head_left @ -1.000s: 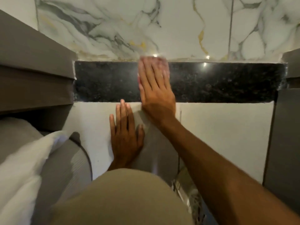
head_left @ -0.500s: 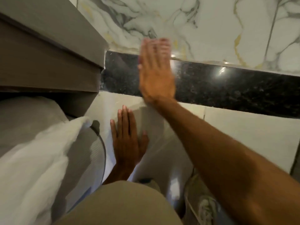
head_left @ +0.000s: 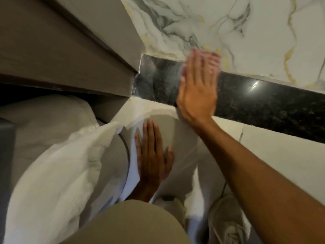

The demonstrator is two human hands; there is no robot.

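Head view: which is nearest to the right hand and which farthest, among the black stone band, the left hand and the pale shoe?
1. Black stone band: the right hand lies flat across it.
2. Left hand: just below and to the left, fingers straight.
3. Pale shoe: farthest, down near the bottom edge, under the right forearm.
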